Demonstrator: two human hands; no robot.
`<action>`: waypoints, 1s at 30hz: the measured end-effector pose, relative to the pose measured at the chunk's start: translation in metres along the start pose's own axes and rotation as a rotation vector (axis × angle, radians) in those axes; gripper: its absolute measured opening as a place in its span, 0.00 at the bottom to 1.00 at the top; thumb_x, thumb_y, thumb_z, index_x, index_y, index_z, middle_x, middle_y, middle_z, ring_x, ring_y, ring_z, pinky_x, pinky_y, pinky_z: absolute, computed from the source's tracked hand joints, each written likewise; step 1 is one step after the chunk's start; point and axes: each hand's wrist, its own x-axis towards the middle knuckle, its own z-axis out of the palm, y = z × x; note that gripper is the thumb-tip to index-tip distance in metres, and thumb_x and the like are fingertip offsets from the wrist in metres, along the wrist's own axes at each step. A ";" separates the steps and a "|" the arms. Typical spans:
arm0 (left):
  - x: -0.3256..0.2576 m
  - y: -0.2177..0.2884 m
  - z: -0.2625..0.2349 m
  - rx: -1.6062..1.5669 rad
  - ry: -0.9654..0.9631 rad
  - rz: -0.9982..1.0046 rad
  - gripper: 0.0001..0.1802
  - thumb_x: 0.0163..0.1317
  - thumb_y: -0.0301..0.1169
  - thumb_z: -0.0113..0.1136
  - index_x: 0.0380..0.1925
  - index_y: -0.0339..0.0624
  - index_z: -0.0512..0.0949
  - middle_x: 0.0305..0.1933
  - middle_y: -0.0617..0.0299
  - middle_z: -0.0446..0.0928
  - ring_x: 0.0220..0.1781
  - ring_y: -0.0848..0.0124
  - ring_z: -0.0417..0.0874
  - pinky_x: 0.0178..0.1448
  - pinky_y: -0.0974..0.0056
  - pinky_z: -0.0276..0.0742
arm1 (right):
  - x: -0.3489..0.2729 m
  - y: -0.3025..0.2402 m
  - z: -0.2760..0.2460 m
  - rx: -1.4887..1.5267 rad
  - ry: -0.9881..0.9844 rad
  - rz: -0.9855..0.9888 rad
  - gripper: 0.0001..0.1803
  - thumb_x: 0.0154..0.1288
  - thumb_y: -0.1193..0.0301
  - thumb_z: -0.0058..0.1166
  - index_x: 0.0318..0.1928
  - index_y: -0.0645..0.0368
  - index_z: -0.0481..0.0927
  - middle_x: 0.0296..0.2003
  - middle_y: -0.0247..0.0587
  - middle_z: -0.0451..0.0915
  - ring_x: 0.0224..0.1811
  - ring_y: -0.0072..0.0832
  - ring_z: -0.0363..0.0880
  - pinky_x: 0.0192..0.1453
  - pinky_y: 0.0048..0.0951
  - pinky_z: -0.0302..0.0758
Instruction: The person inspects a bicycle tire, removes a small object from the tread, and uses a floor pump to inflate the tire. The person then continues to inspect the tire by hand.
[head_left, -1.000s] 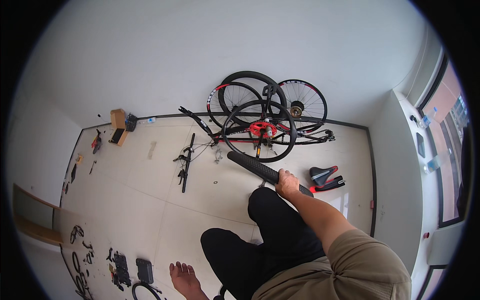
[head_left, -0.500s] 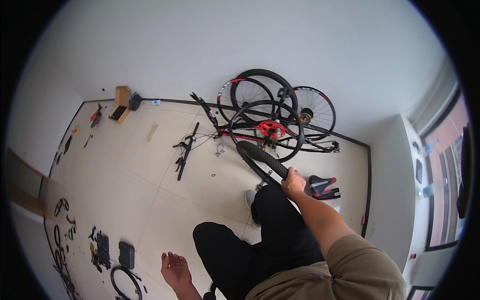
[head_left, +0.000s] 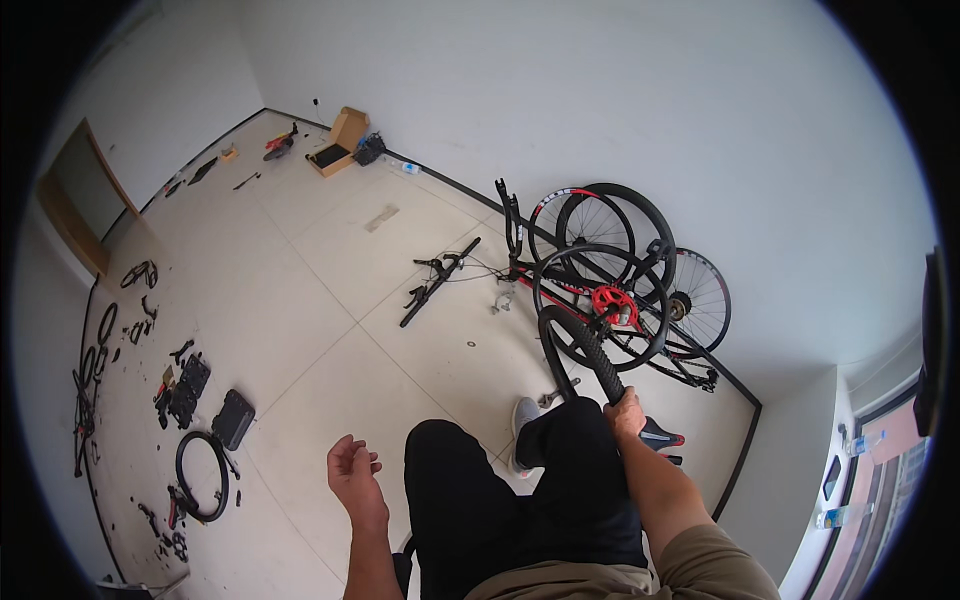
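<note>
Beside my right knee, my right hand (head_left: 626, 414) is closed around a black knobby bicycle tire (head_left: 587, 343), which stands up and curves away from me. Part of the tire is hidden by my leg. My left hand (head_left: 355, 473) hangs in the air left of my knees, empty, its fingers loosely bent. Just past the right hand a black and red saddle (head_left: 658, 434) lies on the floor. Ahead of the tire lies a bicycle frame (head_left: 550, 279) with a red chainring (head_left: 613, 306). Several wheels (head_left: 705, 290) lean on or around it against the wall.
Handlebars (head_left: 440, 283) with cables lie on the tiled floor left of the frame. An open cardboard box (head_left: 340, 145) stands by the far wall. To the left are a black tool case (head_left: 234, 420), another loose tire (head_left: 201, 478) and scattered parts. Bottles (head_left: 843, 516) stand on the right windowsill.
My view has swung left, so the bicycle parts sit farther right. My left hand has risen and its fingers have curled more. The right hand keeps its grip on the tire.
</note>
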 end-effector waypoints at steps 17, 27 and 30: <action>0.006 -0.009 -0.004 0.216 -0.038 0.180 0.14 0.69 0.24 0.55 0.54 0.36 0.75 0.48 0.59 0.78 0.42 0.73 0.80 0.45 0.66 0.79 | -0.009 0.007 -0.015 0.035 0.035 0.000 0.22 0.56 0.66 0.60 0.50 0.56 0.71 0.45 0.54 0.81 0.49 0.55 0.82 0.55 0.51 0.78; 0.011 -0.006 -0.002 0.242 -0.011 0.133 0.13 0.68 0.23 0.54 0.52 0.37 0.76 0.48 0.60 0.77 0.43 0.72 0.79 0.42 0.67 0.78 | -0.016 0.017 -0.022 0.055 -0.038 0.019 0.22 0.56 0.62 0.61 0.49 0.56 0.73 0.44 0.57 0.84 0.49 0.54 0.84 0.54 0.50 0.78; 0.008 -0.004 -0.001 0.253 -0.016 0.128 0.13 0.69 0.23 0.54 0.52 0.36 0.76 0.48 0.59 0.77 0.42 0.72 0.79 0.42 0.67 0.78 | -0.019 0.021 -0.025 0.056 -0.092 0.008 0.21 0.57 0.62 0.62 0.48 0.56 0.73 0.43 0.57 0.85 0.48 0.53 0.84 0.54 0.50 0.78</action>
